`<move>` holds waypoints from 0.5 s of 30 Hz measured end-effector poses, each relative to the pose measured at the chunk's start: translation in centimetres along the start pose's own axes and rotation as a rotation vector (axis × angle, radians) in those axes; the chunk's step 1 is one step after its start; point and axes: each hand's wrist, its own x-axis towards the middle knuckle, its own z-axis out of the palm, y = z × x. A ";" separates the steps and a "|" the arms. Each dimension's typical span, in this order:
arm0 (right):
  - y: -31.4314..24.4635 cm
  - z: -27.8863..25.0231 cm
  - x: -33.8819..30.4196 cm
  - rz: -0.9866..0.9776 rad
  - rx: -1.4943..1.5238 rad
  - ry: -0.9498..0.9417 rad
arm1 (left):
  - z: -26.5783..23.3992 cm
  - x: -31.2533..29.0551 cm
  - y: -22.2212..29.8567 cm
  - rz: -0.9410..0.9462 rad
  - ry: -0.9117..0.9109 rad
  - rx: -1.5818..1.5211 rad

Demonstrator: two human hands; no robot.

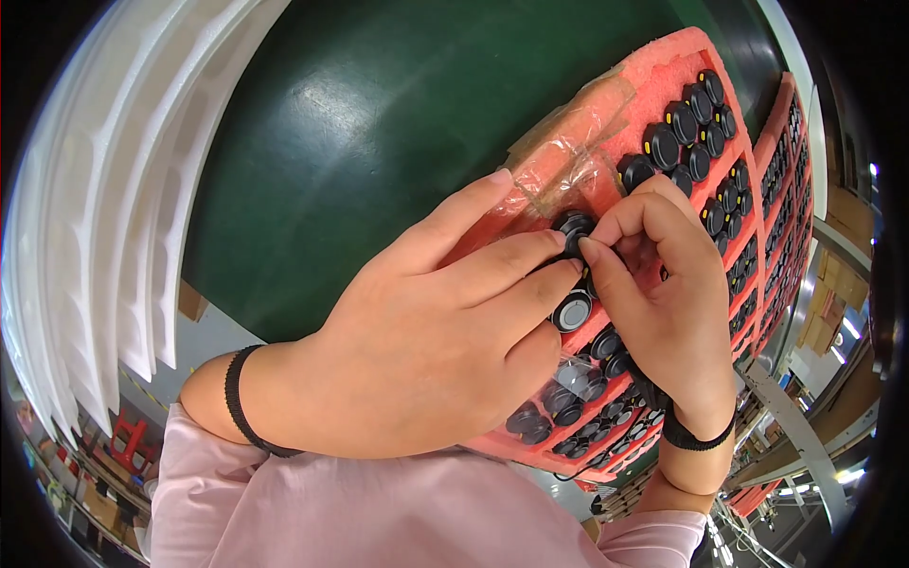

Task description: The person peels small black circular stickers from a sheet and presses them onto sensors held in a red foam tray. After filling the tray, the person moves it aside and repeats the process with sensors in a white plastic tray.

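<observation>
Between my hands is a small black round knob-like part (574, 224), over a red foam tray (677, 57). My left hand (426, 322) comes from the left, back upward, two fingertips on the part's side and another finger stretched over clear plastic film (568, 156). My right hand (668, 284) is closed from the right, with thumb and forefinger pinched at the part; its other fingers curl in. Just below the fingertips is another round part with a pale grey face (572, 310). What lies beneath my fingers is hidden.
Rows of black round parts (661, 147) with yellow marks fill the foam tray. A second red tray (786, 170) with parts stands farther right. Stacked white molded trays (114, 170) rise at left beside the green table top (360, 123). A red stool (133, 440) stands below left.
</observation>
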 end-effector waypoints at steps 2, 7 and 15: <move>0.0 0.0 0.0 0.000 -0.006 0.000 | 0.0 0.0 0.0 0.001 -0.002 0.008; 0.1 0.0 0.1 -0.025 -0.010 0.009 | 0.4 0.0 -0.1 0.009 0.022 0.012; -0.5 -0.4 -0.5 0.043 0.041 0.091 | 0.2 0.1 -0.6 0.058 0.052 -0.003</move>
